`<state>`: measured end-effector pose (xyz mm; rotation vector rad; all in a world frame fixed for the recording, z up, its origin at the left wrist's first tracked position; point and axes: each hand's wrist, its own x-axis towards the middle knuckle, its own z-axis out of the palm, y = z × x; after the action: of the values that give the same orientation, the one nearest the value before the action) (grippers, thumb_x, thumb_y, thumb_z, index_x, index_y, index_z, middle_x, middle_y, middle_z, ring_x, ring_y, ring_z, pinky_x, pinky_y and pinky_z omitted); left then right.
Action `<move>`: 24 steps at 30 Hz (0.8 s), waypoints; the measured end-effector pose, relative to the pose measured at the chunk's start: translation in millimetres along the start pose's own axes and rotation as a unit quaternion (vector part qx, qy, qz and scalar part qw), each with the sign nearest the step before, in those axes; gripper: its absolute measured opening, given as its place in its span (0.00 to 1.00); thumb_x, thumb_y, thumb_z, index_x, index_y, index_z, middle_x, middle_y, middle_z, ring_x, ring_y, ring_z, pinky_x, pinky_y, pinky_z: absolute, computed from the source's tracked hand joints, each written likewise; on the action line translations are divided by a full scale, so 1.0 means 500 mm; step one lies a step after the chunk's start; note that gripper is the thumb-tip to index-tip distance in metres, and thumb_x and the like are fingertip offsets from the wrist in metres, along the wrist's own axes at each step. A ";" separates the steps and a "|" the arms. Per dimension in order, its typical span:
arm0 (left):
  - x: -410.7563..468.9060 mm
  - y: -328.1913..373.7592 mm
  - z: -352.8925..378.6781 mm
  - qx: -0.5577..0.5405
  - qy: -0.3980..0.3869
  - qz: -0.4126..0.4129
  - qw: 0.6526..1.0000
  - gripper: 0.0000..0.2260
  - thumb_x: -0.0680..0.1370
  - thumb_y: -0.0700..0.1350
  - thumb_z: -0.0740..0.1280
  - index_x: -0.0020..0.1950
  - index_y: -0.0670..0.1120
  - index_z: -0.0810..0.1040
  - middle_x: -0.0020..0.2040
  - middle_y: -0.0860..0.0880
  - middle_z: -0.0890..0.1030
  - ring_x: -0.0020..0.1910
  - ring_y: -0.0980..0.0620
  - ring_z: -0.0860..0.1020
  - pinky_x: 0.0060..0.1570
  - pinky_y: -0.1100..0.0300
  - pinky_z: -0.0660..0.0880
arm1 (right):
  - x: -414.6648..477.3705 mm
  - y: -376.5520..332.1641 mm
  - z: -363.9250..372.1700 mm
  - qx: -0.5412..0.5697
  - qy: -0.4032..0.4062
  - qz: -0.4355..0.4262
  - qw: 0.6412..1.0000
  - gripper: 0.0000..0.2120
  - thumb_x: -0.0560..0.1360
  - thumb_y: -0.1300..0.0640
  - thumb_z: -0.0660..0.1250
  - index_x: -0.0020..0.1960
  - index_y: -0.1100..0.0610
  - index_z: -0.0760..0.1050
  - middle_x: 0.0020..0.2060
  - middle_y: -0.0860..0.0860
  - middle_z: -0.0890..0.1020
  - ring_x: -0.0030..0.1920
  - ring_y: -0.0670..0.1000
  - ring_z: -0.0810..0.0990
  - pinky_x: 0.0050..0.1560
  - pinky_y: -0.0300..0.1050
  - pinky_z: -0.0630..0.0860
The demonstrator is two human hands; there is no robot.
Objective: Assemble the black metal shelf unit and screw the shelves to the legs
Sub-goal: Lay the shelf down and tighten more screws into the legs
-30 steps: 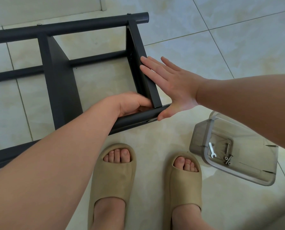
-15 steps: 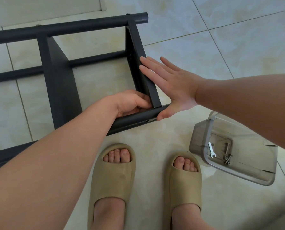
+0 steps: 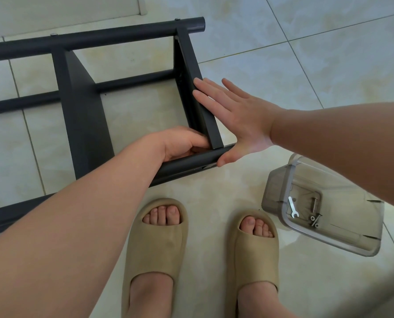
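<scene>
Head view, right hand (image 3: 237, 118) flat on shelf (image 3: 187, 65), left hand (image 3: 182, 143) curled

You wear matching sand-coloured slides at the frame's lower centre: left slide (image 3: 155, 246) and right slide (image 3: 254, 255), thick, smooth, moulded in one piece, toes showing through open fronts. Your left forearm (image 3: 76, 226) and right forearm (image 3: 343, 143) are bare to the frame's edges.
</scene>
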<state>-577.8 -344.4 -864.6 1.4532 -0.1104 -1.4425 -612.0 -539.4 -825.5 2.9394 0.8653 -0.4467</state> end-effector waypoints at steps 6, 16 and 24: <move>0.001 -0.004 -0.004 -0.028 0.008 0.023 0.999 0.08 0.78 0.32 0.65 0.44 0.40 0.82 0.40 0.41 0.82 0.37 0.48 0.82 0.43 0.58 0.80 | 0.001 0.000 0.000 0.002 0.002 -0.002 1.000 0.66 0.63 0.15 0.51 0.82 0.60 0.37 0.82 0.58 0.40 0.82 0.56 0.39 0.80 0.57 0.37; 0.004 -0.004 -0.008 -0.057 -0.008 0.030 0.998 0.12 0.77 0.28 0.62 0.42 0.39 0.81 0.35 0.44 0.83 0.33 0.50 0.83 0.40 0.60 0.81 | 0.000 0.000 0.000 0.005 0.001 -0.001 1.000 0.66 0.63 0.14 0.49 0.82 0.59 0.37 0.82 0.57 0.40 0.82 0.56 0.38 0.80 0.57 0.38; 0.000 0.001 -0.003 -0.057 -0.013 0.029 0.998 0.10 0.77 0.27 0.60 0.50 0.37 0.79 0.47 0.39 0.81 0.43 0.45 0.82 0.50 0.55 0.80 | 0.000 0.000 -0.001 0.007 0.002 -0.003 1.000 0.66 0.63 0.14 0.49 0.82 0.60 0.37 0.82 0.57 0.40 0.82 0.56 0.39 0.80 0.57 0.38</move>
<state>-576.2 -343.6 -864.6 1.3273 -0.0849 -1.3987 -611.9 -539.2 -824.9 2.9525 0.8743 -0.4498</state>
